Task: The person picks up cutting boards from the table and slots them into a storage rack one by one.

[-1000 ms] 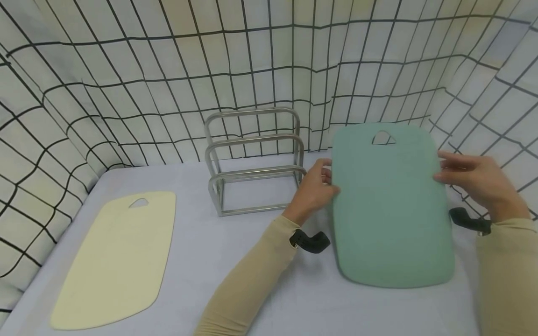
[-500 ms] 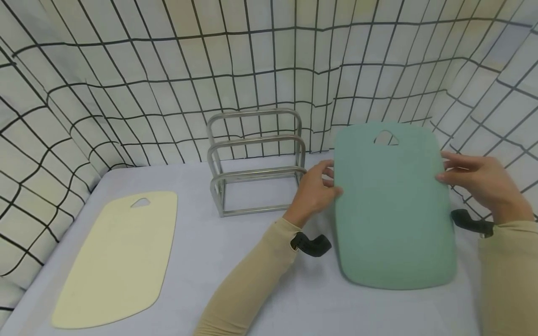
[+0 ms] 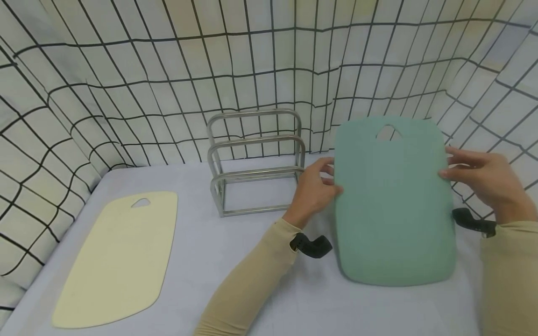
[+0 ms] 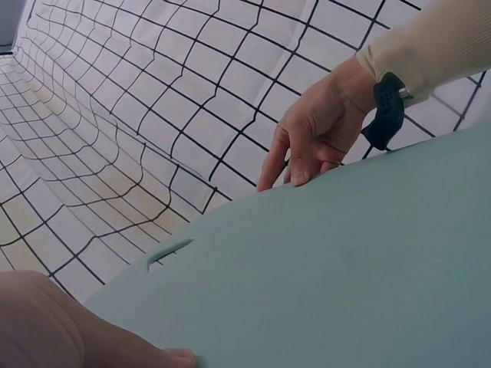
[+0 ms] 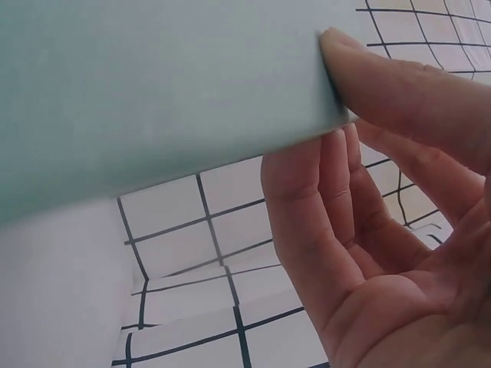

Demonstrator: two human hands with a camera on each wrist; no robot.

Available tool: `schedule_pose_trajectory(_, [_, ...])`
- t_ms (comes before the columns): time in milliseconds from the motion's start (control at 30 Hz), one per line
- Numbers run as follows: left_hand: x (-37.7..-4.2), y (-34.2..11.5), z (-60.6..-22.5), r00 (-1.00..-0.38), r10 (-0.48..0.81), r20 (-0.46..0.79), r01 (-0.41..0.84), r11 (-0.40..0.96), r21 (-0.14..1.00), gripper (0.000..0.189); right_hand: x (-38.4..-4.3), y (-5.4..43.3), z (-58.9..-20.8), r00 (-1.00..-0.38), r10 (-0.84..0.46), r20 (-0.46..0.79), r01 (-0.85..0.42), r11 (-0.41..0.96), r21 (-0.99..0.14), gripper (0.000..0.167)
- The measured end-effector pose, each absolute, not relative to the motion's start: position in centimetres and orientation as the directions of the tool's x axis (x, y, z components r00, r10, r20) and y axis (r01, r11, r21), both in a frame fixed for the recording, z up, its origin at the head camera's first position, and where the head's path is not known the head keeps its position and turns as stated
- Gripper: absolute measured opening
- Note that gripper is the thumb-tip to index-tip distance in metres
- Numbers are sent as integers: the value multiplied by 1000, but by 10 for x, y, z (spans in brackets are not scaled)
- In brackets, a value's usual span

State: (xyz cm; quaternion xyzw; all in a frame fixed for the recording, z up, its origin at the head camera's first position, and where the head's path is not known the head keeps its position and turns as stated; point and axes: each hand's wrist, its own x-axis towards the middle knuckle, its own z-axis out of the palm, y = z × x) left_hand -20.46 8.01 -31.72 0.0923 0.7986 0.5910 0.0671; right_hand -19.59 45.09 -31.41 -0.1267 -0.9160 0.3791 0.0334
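Note:
A green cutting board with a handle hole near its top leans back between both hands, its upper end raised. My left hand pinches its left edge, thumb on the front face and fingers behind. On the opposite edge my right hand pinches it the same way; in the right wrist view the thumb lies on the face and the fingers are beneath. A metal rack with several upright loops stands just left of the left hand. A cream cutting board lies flat at the left.
White cloth covers the table. Behind and at both sides rises a white fabric with a black grid, close behind the green board and near the right hand. Black bands sit on both wrists.
The green board's top end has risen slightly and tilted more upright, with both hands keeping their hold. The right hand has shifted a little to the right. The rack and cream board stay put.

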Motion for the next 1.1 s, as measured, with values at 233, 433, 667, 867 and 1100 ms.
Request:
schedule_pose_trajectory(233, [-203,74,-312,-962,270,42,130,319,939,60,-194,447,-306,-973,232,20,146,673,-725,91])
schedule_pose_trajectory(433, [-202,71,-307,-952,298,61,167,342,925,61,-191,440,-299,-972,233,37,132,669,-732,94])
schedule_pose_trajectory(667, [-204,70,-306,-949,296,110,216,355,910,74,-189,433,-296,-962,267,62,129,638,-759,88])
schedule_pose_trajectory(867, [-202,69,-303,-948,297,117,224,360,906,71,-188,431,-294,-951,301,72,139,623,-769,79])
schedule_pose_trajectory(1100, [-202,64,-302,-940,310,141,236,295,926,70,-190,427,-296,-938,344,46,173,577,-799,78])
